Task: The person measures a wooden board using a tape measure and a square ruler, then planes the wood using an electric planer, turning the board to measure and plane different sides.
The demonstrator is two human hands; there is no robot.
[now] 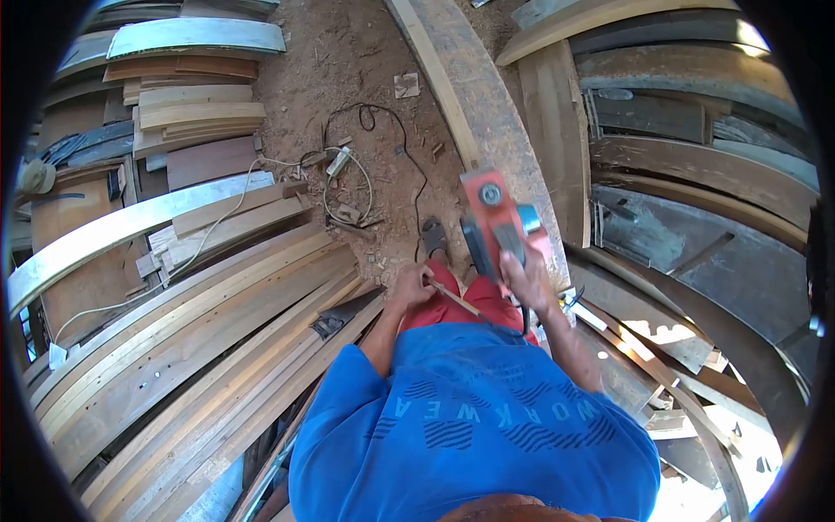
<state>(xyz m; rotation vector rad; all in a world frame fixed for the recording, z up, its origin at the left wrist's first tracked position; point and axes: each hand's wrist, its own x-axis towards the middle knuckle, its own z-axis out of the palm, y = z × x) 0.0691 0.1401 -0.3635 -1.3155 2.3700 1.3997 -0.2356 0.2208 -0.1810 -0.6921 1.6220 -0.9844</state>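
Observation:
My right hand (pixel 527 280) is wrapped round the dark handle of a red electric planer (pixel 484 184). The planer is over the near end of a long wooden strip (pixel 439 91) on the bench; whether it touches the strip I cannot tell. A thin wooden stick (pixel 459 301) is pinched in my left hand (pixel 411 284), slanting down to the right in front of my red trousers.
The narrow workbench (pixel 496 104) runs away ahead. Boards are stacked on the left (pixel 204 331) and right (pixel 661 109). On the sawdust-covered floor lie a dark cord (pixel 424 165) and a white extension socket (pixel 338 163) with its pale cable.

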